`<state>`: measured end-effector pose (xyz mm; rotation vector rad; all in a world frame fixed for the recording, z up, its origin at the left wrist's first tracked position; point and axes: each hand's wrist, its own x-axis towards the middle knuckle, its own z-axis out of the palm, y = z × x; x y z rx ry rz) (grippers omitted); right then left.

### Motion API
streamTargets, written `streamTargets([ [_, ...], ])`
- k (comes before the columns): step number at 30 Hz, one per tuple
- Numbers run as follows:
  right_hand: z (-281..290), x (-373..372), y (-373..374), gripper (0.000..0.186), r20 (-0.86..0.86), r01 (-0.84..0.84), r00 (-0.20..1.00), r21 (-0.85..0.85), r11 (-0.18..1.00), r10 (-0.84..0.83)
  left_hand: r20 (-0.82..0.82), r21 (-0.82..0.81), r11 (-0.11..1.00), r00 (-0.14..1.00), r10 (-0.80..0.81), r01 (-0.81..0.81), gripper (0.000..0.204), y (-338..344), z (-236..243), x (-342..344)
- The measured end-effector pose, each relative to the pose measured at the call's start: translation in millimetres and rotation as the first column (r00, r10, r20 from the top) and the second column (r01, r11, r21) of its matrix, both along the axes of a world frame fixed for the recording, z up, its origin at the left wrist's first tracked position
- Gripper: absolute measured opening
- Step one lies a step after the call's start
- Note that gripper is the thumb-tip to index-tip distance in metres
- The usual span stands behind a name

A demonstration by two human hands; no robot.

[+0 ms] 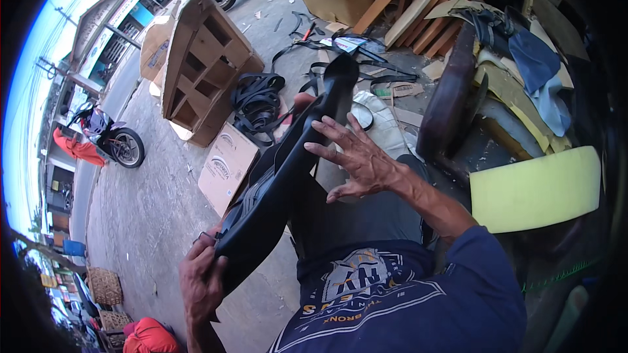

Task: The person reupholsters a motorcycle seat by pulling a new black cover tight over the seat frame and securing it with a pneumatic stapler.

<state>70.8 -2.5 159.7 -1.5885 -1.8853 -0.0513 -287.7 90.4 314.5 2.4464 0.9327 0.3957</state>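
A long, curved black motorcycle seat (pixel 265 219) lies tilted across my lap, running from lower left up to the middle. At its lower end my left hand (pixel 203 281) is closed round the edge, thumb on the smooth black cover. My right hand (pixel 363 162) is spread open by the seat's upper half, its fingertips at the cover and its palm away from it. Grey folded material shows along the seat's left side; the rest of that side is turned from view.
Beyond the seat lie a heap of black straps (pixel 258 101) and a flat cardboard piece (pixel 226 167). A wooden box frame (pixel 203 65) stands farther left. Yellow foam (pixel 536 189), a dark brown seat (pixel 448 95) and wooden planks (pixel 445 6) are on the right. A motorcycle (pixel 114 134) is parked by the road.
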Motion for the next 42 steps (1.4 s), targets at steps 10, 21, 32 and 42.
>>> streamTargets([
  [10, 86, -57, 19, 0.09, 0.016, -0.226, 0.974, -0.022, 0.974, 0.226, 0.273, 0.573, 0.719, 0.919, 0.285, -0.394, 0.011, 11, 48, -77],
  [21, 157, -191, 111, 0.066, -0.589, -0.816, 0.529, -0.155, 0.557, 0.611, 0.225, 0.466, 0.829, 0.947, 0.227, -0.31, 0.012, 46, 32, -65],
  [32, 164, -234, 129, 0.029, -0.444, -0.65, 0.7, -0.073, 0.756, 0.559, 0.043, 0.12, 0.993, 0.999, -0.021, 0.016, 0.029, 81, 47, -107],
  [42, 125, -232, 142, 0.021, -0.74, -0.591, 0.559, -0.038, 0.806, 0.374, 0.186, 0.325, 0.87, 0.927, 0.326, -0.371, 0.003, 72, 7, -74],
])
